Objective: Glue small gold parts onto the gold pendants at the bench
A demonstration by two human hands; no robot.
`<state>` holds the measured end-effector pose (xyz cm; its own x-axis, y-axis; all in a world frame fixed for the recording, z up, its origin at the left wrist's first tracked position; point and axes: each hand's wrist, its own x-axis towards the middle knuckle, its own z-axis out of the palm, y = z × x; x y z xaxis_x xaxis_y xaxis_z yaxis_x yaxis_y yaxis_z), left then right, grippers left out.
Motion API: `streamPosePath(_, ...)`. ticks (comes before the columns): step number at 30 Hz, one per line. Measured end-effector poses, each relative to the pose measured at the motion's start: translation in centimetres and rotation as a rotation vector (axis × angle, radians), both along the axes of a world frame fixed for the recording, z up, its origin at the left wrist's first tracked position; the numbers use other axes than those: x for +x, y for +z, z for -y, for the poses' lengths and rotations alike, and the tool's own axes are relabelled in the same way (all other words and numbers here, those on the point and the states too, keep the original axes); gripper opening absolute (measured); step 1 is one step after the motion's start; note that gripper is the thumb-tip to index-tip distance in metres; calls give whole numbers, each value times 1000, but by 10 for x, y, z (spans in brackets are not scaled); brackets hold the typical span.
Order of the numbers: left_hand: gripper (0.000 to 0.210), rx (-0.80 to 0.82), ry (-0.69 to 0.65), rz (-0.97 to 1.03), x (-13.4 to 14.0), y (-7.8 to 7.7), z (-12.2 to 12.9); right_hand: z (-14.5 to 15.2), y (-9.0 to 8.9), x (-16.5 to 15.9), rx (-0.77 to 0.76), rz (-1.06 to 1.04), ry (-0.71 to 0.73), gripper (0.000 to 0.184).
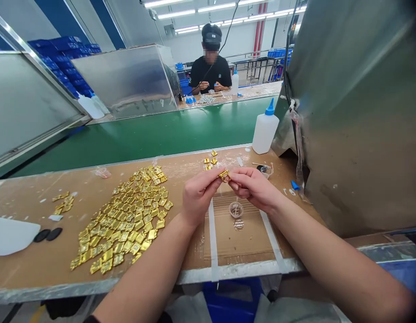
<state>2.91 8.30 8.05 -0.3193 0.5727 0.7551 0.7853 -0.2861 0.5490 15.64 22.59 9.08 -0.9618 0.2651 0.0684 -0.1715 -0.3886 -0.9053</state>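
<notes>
Between my two hands is a small shiny gold metal piece (224, 175), raised above a cardboard mat (224, 237) that is taped to the bench. The fingertips of my left hand (201, 193) pinch it from the left. My right hand (256, 186) has its thumb and fingers closed at the piece's right side; whether it grips the piece or something tiny beside it is hidden. Below the hands a small clear cup (236, 210) sits on the mat, with a clear lid (238, 224) in front of it. Several gold pieces (213, 160) lie just beyond my hands.
A wide spread of gold pieces (127, 224) covers the bench on the left. A white squeeze bottle (265, 130) with a blue tip stands at the back right, near a metal panel (356, 134). Behind runs a green belt (194, 128); a co-worker (210, 72) sits across it.
</notes>
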Motion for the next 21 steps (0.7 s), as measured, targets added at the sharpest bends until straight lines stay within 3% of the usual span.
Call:
streamPosePath(8, 27, 69, -88, 13, -3, -2, -1, -1, 4, 2, 54, -5, -2, 33)
streamPosePath(12, 21, 42, -106, 121, -2, -8, 1, 2, 3, 1, 167, -14, -19, 35)
streamPosePath(18, 15, -16, -229, 381, -2, -9, -1, 3, 4, 1, 378, -223, -358, 25)
streamPosePath(21, 18, -99, -314, 450, -2, -5, -2, 1, 3, 3, 562, -310, -405, 17)
